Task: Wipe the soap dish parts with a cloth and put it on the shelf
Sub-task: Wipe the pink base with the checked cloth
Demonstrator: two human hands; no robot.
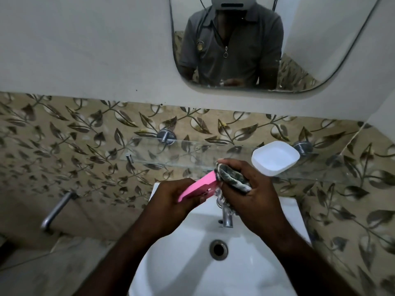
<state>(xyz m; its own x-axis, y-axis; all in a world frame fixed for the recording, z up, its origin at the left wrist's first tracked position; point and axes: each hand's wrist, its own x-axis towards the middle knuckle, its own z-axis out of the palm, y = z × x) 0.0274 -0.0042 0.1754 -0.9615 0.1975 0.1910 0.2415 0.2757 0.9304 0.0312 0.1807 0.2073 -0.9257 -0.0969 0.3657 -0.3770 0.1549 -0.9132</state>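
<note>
Gripping the flat pink plastic soap dish part [196, 186], the left hand [171, 201] is curling round its near end, hiding it. The right hand [254, 189] is bunching a grey patterned cloth [232, 178] against the part's 2 o'clock end, covering that edge. The white rounded plastic tray [275, 158] is sitting at 3 o'clock on the clear glass shelf [192, 154]; bare glass is stretching toward 9 o'clock.

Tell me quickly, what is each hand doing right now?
Left hand: grips the pink soap dish part.
Right hand: grips the cloth, held against the pink part's end.
</note>
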